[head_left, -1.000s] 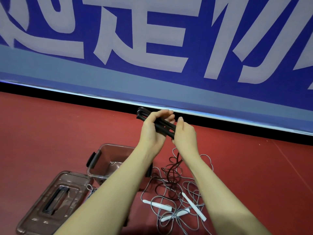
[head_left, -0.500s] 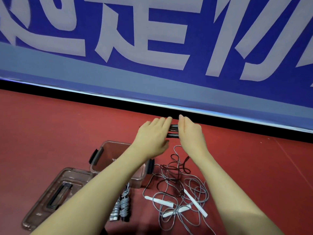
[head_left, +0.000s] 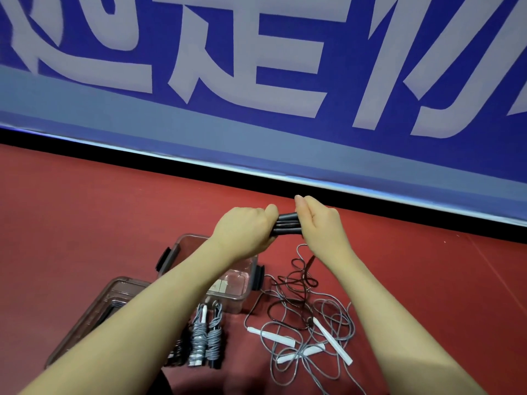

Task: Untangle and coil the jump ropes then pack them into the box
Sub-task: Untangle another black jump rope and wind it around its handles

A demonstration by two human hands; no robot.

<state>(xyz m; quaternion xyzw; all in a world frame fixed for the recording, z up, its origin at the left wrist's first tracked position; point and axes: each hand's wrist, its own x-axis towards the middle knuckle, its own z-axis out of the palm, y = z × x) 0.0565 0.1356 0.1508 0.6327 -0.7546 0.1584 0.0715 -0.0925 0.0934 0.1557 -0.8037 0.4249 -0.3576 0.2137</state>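
Both hands hold a pair of black jump-rope handles (head_left: 286, 223) side by side above the red floor. My left hand (head_left: 245, 229) grips their left end; my right hand (head_left: 319, 220) grips the right end. A dark cord (head_left: 302, 269) hangs from them into a tangle of grey cords with white handles (head_left: 302, 340) on the floor. The clear brown box (head_left: 245, 292) stands open under my left forearm. Two coiled grey ropes (head_left: 204, 342) lie in front of it.
The box lid (head_left: 94, 317) lies on the floor left of the box. A blue banner wall with white characters (head_left: 256, 81) rises behind, with a black strip along its base. Red floor stretches to both sides.
My hands dropped lower with the black handles and turned them level. My fingers, straighter before, now curl round both ends. The view shifted and the coiled ropes came into sight.
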